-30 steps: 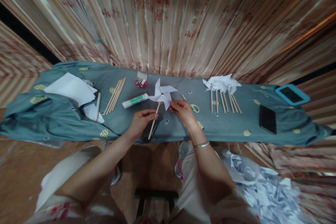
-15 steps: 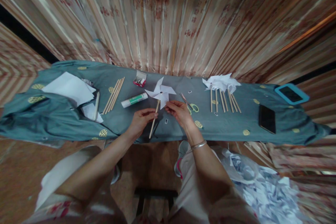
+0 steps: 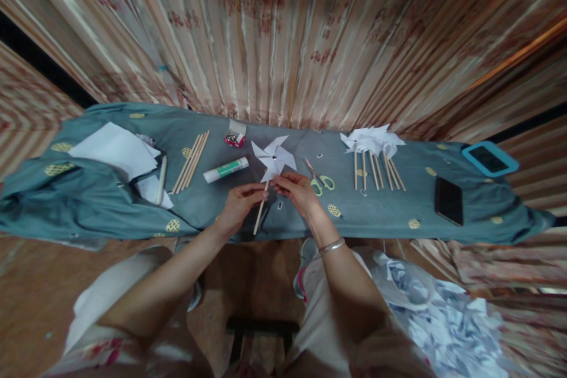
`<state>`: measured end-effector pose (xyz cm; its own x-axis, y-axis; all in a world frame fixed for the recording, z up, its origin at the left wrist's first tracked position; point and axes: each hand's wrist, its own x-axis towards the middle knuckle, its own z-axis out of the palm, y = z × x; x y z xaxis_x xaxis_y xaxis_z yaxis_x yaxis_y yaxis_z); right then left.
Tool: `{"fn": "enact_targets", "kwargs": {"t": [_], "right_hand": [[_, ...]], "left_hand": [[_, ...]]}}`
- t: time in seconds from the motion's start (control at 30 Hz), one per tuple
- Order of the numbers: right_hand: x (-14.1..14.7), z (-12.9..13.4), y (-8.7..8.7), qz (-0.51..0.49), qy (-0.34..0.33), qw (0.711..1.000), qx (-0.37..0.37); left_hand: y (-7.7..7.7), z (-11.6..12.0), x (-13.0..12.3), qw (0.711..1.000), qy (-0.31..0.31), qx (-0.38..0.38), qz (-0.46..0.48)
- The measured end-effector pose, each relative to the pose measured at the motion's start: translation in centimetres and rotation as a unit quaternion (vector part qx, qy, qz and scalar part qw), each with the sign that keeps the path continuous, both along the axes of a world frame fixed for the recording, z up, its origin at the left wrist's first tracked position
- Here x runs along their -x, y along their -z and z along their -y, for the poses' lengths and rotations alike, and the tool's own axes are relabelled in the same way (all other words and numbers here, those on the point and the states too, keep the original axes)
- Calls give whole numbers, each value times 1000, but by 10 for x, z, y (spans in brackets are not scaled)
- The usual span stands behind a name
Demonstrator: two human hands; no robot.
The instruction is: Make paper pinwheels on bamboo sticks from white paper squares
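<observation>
A white paper pinwheel (image 3: 274, 157) on a thin wooden stick (image 3: 260, 212) is held up over the cloth-covered table, a dark pin at its centre. My left hand (image 3: 239, 205) pinches the stick below the paper blades. My right hand (image 3: 297, 192) has its fingers closed at the top of the stick, just under the lower blade; whether it grips stick or paper is hard to tell. To the left lies a glue stick (image 3: 226, 170). Green-handled scissors (image 3: 319, 180) lie open just right of my right hand.
Several pinwheels (image 3: 372, 140) lie at the right, near a black phone (image 3: 449, 201) and a blue-framed tablet (image 3: 490, 159). Loose sticks (image 3: 190, 162), a small red box of pins (image 3: 234, 133) and white paper (image 3: 113, 149) are at the left. Crumpled paper (image 3: 452, 319) fills a bag below.
The pinwheel's blades have turned on the stick. My right hand has moved slightly left, from the lower blade's edge to the top of the stick. My left hand keeps its pinch.
</observation>
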<state>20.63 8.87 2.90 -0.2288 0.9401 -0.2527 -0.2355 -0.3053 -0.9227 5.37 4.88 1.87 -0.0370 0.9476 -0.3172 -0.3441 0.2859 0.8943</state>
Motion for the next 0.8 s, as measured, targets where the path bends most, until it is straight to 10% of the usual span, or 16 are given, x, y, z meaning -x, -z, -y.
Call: {"fn": "enact_targets", "kwargs": {"t": [0.8], "right_hand": [[0,16,8,191,-65,969,-139]], "left_hand": [[-4,-10,-3,995,-47,24,80]]}}
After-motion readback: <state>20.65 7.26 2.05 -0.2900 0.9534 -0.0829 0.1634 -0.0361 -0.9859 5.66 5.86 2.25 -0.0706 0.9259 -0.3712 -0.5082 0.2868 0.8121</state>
